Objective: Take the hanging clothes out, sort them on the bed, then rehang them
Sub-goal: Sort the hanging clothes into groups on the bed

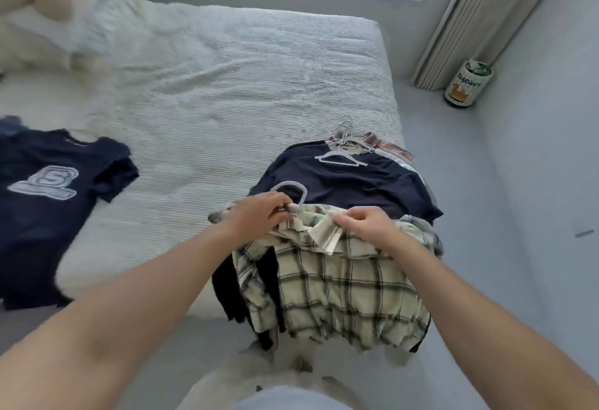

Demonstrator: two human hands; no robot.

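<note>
bed (227, 85) edge: both hands (259, 215) grip plaid shirt (340, 286) collar.

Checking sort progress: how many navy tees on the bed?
2. One navy tee with a logo lies flat at the bed's left edge; another tops the pile at the right, under a hanger. More may be hidden in that pile.

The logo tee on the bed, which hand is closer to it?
Left. The left hand is at the hanger of the plaid shirt, on the side toward the logo tee; the right hand pinches the collar farther away.
</note>
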